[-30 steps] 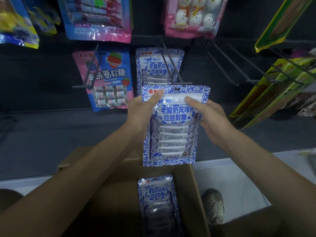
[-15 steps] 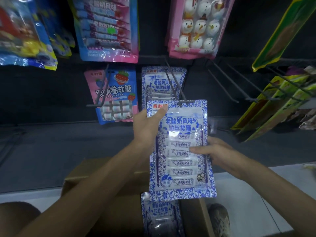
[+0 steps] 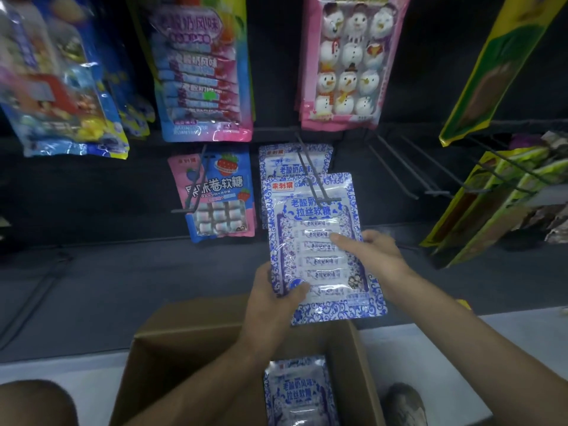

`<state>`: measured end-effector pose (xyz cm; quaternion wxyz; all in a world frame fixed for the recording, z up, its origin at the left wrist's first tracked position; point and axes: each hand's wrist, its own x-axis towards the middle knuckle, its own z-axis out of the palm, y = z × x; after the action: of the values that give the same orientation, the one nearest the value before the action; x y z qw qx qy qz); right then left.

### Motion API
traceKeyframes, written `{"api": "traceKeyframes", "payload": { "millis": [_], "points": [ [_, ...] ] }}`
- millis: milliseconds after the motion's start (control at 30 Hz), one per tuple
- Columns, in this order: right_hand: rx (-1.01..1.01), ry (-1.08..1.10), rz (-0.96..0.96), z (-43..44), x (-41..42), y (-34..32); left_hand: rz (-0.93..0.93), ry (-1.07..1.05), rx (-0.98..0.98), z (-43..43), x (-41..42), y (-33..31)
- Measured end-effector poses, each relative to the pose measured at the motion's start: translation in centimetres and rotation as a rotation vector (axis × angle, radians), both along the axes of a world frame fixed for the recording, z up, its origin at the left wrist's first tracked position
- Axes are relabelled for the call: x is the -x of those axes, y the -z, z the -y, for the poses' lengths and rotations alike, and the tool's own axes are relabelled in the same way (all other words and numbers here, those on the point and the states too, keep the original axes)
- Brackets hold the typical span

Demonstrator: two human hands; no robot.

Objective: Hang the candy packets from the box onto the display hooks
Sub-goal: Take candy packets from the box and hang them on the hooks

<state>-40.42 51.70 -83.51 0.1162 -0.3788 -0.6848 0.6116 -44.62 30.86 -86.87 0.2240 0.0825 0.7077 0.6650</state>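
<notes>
Bare left forearm (image 3: pixel 215 373) and right forearm (image 3: pixel 461 327), 1 grey mottled shoe (image 3: pixel 404 404).

Pretty dim shot overall, we'd say. The back wall (image 3: pixel 76 195) is close to black and swallows detail, while the pale floor (image 3: pixel 430 348) and the glossy packs catch what light there is. It seems to come from above and behind us: white glare streaks sit on the blue-and-white packet (image 3: pixel 316 241) and along the bottom of the bags (image 3: pixel 55 96) at upper left. Those bags are smeared with blur, print unreadable, and the snowman pack (image 3: pixel 347 56) is soft too. The middle is sharpest. The inside of the box (image 3: pixel 196 342) is in shadow, so the second packet (image 3: pixel 298 392) lying in it looks murky. Wide-angle bending tilts the yellow-green packs (image 3: pixel 504 50) at the right edge.
</notes>
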Motion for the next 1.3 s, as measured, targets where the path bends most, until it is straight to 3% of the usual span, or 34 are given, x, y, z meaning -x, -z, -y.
{"api": "traceKeyframes", "payload": {
  "millis": [300, 500, 667, 933, 1300],
  "points": [
    [-0.209, 0.031, 0.062, -0.3, 2.0, 0.0, -0.21, 0.038, 0.03, -0.6, 2.2, 1.1],
    [-0.367, -0.065, 0.183, -1.7, 4.2, -1.3, -0.155, 0.053, 0.194, -2.2, 5.4, 0.1],
    [-0.191, -0.059, 0.124, -2.1, 6.5, -0.3, -0.115, -0.036, 0.272, -4.2, 8.0, 0.1],
    [-0.14, 0.016, 0.044, -3.6, 8.7, 2.8, -0.073, -0.061, 0.432, -6.8, 10.9, 0.9],
    [-0.358, -0.026, 0.094, -4.2, 12.2, 6.4, -0.114, -0.109, 0.382, -9.2, 14.3, 1.8]
  ]
}}
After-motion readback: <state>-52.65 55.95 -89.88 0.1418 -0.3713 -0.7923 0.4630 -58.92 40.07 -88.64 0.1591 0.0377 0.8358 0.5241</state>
